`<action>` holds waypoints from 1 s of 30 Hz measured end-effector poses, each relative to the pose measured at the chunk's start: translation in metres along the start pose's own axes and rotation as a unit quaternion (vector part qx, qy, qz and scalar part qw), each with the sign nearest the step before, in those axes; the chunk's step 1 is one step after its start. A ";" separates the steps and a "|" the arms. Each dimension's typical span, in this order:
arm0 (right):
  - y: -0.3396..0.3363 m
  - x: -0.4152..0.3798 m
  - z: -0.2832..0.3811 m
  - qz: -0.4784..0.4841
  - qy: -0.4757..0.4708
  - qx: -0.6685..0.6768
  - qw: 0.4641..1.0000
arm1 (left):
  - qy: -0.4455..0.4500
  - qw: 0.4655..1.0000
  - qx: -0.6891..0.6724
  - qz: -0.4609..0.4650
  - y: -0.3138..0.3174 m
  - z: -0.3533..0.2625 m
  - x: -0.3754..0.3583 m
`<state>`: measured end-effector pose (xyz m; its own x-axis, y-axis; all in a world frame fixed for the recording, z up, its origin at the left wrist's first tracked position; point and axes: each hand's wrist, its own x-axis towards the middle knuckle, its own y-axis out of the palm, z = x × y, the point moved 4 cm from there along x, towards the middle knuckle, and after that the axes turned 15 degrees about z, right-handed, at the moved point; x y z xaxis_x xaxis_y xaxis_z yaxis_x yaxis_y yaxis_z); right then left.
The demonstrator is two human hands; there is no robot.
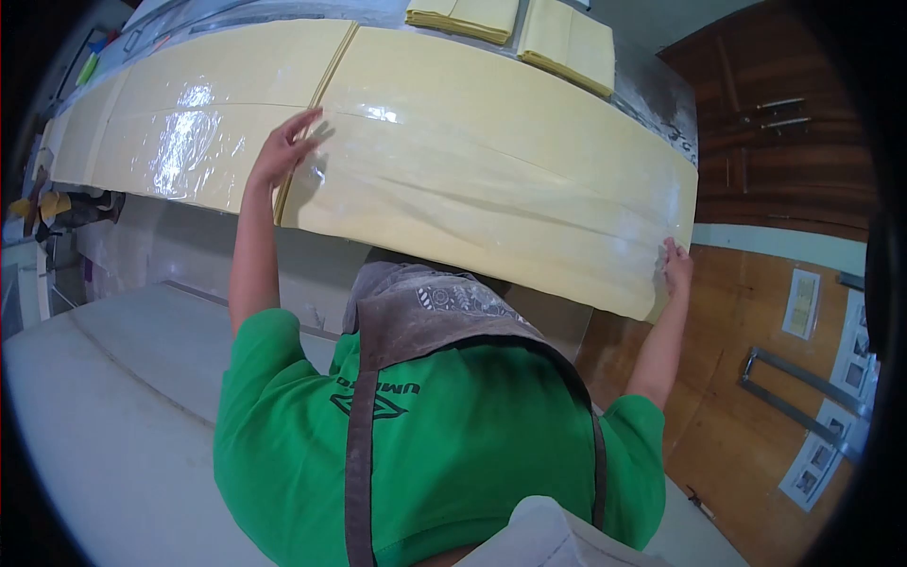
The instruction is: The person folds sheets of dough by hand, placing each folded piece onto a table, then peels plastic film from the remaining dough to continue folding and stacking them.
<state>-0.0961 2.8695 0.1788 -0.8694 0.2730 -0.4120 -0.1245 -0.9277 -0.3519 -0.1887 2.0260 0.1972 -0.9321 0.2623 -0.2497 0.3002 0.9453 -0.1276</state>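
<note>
A wide pale yellow sheet [529, 123] lies along the table, with clear plastic film [453, 189] over it. Wrinkles in the film run across toward the right end. My left hand [286, 148] is over the sheet's left end, close to the seam with a neighbouring sheet, its fingers apart. At the right front corner, my right hand [676, 268] has its fingers closed in a pinch on the film's edge. To the left lies another yellow sheet [227, 66], covered in shiny film.
Folded yellow stacks [567, 42] rest at the table's back edge. Brown wooden cabinets [775, 123] stand at the right, beside a wooden door [727, 350] with a metal handle. A pale surface [113, 397] is behind me on the left. Part of another person [85, 203] shows far left.
</note>
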 end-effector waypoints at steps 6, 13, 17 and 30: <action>0.011 -0.018 -0.033 -0.026 0.126 -0.134 0.982 | -0.069 0.995 0.034 -0.062 0.015 0.018 -0.038; 0.011 -0.020 -0.051 -0.029 0.115 -0.106 0.987 | -0.045 0.961 0.223 -0.158 0.007 0.042 -0.019; 0.020 -0.017 -0.054 -0.039 0.053 -0.136 0.989 | -0.008 0.890 0.430 -0.154 0.017 0.017 -0.016; 0.052 -0.032 -0.035 -0.093 -0.005 -0.213 0.973 | -0.103 0.819 0.551 -0.123 0.097 0.033 0.015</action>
<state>-0.0578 2.8211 0.1448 -0.8556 0.4219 -0.2997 -0.0732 -0.6719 -0.7370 -0.1663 2.1156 0.1494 -0.9720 -0.0545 -0.2287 0.2150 0.1870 -0.9585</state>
